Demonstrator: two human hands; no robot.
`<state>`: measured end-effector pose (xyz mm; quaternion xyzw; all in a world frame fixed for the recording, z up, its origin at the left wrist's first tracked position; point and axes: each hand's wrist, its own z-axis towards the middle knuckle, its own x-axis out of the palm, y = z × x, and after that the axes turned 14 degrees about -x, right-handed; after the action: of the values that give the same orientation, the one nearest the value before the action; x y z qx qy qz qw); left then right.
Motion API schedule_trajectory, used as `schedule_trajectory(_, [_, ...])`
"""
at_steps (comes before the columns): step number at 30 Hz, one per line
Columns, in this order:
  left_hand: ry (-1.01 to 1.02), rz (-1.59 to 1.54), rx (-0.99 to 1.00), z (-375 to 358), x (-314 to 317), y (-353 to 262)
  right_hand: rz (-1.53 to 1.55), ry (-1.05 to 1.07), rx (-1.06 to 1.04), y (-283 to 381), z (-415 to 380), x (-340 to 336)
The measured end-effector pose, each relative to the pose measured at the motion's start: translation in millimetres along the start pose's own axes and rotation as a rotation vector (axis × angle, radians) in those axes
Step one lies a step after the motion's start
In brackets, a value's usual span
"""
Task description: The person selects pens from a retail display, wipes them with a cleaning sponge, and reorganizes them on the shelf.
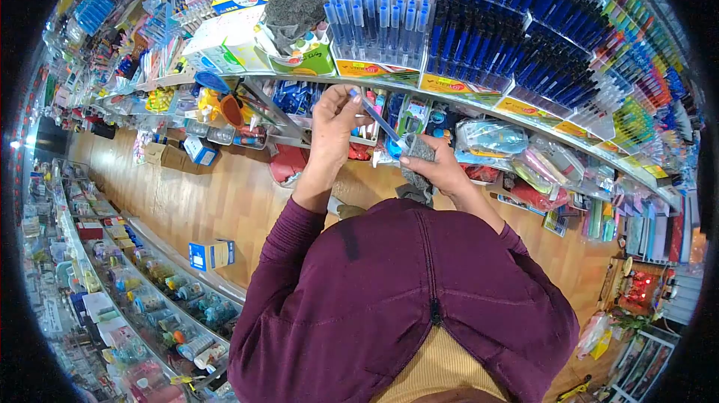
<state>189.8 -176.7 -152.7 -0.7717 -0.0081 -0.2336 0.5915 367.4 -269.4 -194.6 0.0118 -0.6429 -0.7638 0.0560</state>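
Note:
My left hand [335, 114] pinches the blue-capped top of a slim pen [380, 120] with a clear bluish barrel. The pen slants down to the right. At its lower end, my right hand [443, 165] is closed around a dark grey cloth [420, 151], which meets the pen there. Part of the cloth hangs below the right hand. Just beyond the hands, a clear holder of similar blue-capped pens [378, 21] stands on the shelf.
The shelf edge [464, 96] runs across in front of me, with rows of dark blue pens [479, 43] above it. A second grey cloth [296, 6] lies on a box at the left. Bagged goods [490, 137] fill the lower shelf. A small carton [212, 255] sits on the wooden floor.

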Motion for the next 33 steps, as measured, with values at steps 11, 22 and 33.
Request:
schedule_trajectory(11, [0.027, -0.274, -0.159, -3.2, -6.7, 24.1, 0.09, -0.016, -0.167, -6.9, -2.7, 5.7])
schedule_trajectory(22, [0.043, -0.494, -0.13, -5.8, -7.6, 14.1, 0.251, -0.113, -0.167, -9.5, -6.3, 5.2])
schedule_trajectory(33, [-0.271, 0.384, 0.974, 52.8, 31.1, -96.1, 0.187, -0.362, -0.013, -5.3, -15.0, -5.0])
